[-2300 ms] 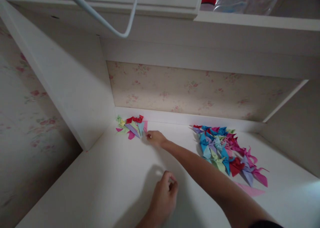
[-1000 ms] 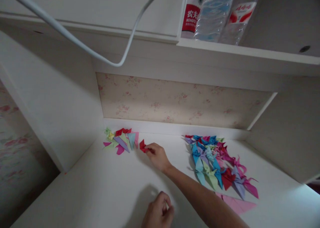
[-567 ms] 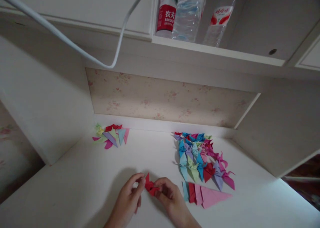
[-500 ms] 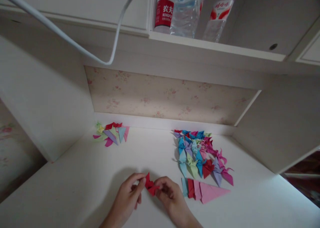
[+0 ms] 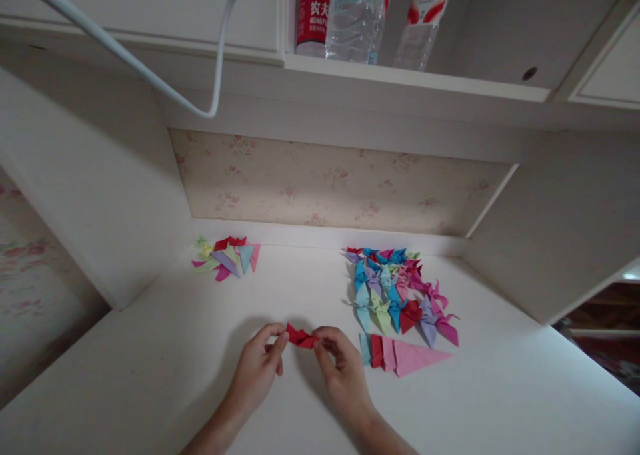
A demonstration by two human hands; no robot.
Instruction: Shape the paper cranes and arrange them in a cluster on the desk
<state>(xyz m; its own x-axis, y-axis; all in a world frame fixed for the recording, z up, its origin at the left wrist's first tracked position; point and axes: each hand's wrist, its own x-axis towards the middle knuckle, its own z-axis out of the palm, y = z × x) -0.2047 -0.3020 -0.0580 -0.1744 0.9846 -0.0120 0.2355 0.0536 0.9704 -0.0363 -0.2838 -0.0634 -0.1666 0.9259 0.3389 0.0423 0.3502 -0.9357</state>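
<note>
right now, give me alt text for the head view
Left hand and right hand hold a red folded paper over a white desk. Beyond them lie a small colourful paper pile, left, and a larger paper cluster, right.

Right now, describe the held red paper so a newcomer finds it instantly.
Find the white desk. Over it, the left hand and right hand face each other, a small folded red paper between them. Unlike other red pieces lying on the desk, it is pinched in both hands' fingers.

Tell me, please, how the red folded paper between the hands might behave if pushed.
The red folded paper is probably light, being only thin sheet. Its thin, pointed ends could bend easily. Its angular outline suggests sliding rather than rolling.
</note>
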